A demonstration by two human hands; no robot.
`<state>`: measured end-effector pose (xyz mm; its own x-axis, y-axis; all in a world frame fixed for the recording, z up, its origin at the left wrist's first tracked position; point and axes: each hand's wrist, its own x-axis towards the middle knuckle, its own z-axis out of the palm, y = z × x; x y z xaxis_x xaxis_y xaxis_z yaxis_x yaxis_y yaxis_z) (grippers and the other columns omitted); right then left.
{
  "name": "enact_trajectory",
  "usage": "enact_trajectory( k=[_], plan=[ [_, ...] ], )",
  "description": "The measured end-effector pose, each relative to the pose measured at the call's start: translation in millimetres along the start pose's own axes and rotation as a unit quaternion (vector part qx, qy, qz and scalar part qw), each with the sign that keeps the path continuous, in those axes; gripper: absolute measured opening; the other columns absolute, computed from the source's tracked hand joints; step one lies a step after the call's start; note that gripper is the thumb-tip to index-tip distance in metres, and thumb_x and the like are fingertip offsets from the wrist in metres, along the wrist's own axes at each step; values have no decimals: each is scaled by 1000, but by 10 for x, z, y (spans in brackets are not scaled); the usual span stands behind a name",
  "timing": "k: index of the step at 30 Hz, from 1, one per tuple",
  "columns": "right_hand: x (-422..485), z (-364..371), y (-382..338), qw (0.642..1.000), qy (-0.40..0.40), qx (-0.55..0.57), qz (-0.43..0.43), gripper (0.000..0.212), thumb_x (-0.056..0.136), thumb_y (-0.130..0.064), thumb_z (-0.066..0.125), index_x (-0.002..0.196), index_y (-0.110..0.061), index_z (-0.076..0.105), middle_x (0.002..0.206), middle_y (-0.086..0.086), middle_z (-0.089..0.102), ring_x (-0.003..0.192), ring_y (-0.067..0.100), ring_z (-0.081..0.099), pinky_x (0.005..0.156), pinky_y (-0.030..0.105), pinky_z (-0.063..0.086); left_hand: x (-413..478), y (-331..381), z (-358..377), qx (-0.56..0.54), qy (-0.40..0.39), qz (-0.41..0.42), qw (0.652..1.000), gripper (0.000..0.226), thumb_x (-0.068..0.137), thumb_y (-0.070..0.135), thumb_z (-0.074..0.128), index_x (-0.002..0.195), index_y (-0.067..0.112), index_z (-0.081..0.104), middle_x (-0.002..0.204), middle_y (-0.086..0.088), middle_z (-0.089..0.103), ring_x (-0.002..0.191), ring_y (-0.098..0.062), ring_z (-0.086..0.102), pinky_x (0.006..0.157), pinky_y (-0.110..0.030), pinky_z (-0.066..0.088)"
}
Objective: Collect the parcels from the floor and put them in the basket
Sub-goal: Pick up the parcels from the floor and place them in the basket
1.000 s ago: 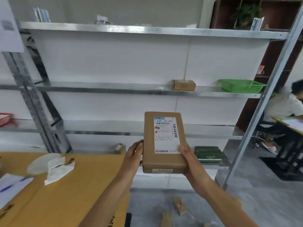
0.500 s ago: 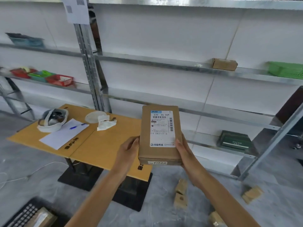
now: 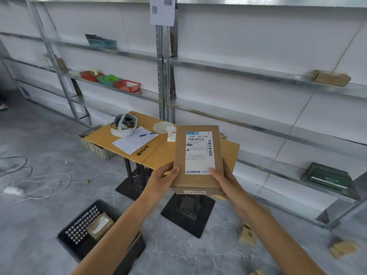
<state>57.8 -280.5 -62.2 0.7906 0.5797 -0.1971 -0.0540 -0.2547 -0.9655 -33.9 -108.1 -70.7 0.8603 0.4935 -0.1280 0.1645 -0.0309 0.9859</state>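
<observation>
- Metal shelving [image 3: 258,71] spans the white wall, with red and green trays [image 3: 127,86] on a left shelf
- A wooden table [image 3: 156,153] stands in front of it, bearing a headset [image 3: 123,126], a paper sheet [image 3: 133,142] and a blue pen [image 3: 146,134]
- The black basket [image 3: 79,233] sits on the grey floor [image 3: 39,135] at lower left, with one wrapped parcel [image 3: 100,225] inside
- The brown box [image 3: 198,155], label up, is held in the air, above and right of the basket
- The left hand [image 3: 162,179] grips its near left corner; the right hand [image 3: 224,179] grips the near right edge, thumb on the label
- Two small parcels [image 3: 247,235] lie on the floor at right
</observation>
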Motion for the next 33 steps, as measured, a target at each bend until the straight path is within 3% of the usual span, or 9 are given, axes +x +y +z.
enact_trajectory(
  k=[5, 8, 12, 19, 25, 33],
  plan=[
    [44, 901, -126, 1000, -7, 15, -1, 56, 91, -45, 53, 137, -55, 23, 125, -16, 52, 112, 7, 50, 103, 42, 43, -170, -244, -966, -13, 9, 0, 1000, 31, 92, 37, 52, 122, 33, 58, 101, 21, 65, 96, -2, 62, 87, -30, 53],
    [85, 1371, -144, 1000, -7, 21, 9, 62, 90, -44, 56, 143, -47, 25, 122, -11, 57, 111, 10, 53, 98, 42, 47, -261, -369, -1481, -8, 23, -9, 1000, 31, 92, 34, 53, 121, 29, 60, 100, 17, 68, 99, -8, 63, 89, -37, 53],
    [146, 1913, -153, 998, -31, 51, 21, 63, 88, -36, 61, 142, -42, 29, 112, -13, 63, 105, 7, 57, 87, 31, 51, -268, -495, -2051, -8, 40, -9, 999, 33, 93, 24, 53, 125, 17, 59, 105, 4, 68, 100, -17, 63, 92, -43, 52],
    [641, 2586, -154, 993, -46, 94, 48, 64, 88, -27, 63, 143, -35, 31, 108, -8, 69, 104, 12, 62, 97, 44, 50, 150, -620, -2740, 6, 54, -25, 998, 32, 92, 18, 55, 123, 11, 59, 108, -3, 66, 103, -23, 63, 92, -46, 51],
    [1418, 2964, -169, 989, -37, 124, 68, 62, 87, -24, 65, 139, -33, 33, 110, 0, 67, 102, 15, 63, 89, 42, 54, 889, -666, -3210, 47, 46, -46, 997, 28, 90, 21, 60, 116, 13, 61, 106, -6, 67, 104, -26, 63, 93, -48, 50],
    [2254, 3358, -227, 981, -28, 147, 122, 63, 86, -23, 66, 138, -29, 32, 119, 9, 62, 109, 23, 59, 97, 51, 48, 1738, -694, -3730, 92, -2, -81, 992, 29, 91, 17, 58, 119, 11, 58, 105, -4, 65, 97, -20, 63, 80, -32, 55]
  ],
)
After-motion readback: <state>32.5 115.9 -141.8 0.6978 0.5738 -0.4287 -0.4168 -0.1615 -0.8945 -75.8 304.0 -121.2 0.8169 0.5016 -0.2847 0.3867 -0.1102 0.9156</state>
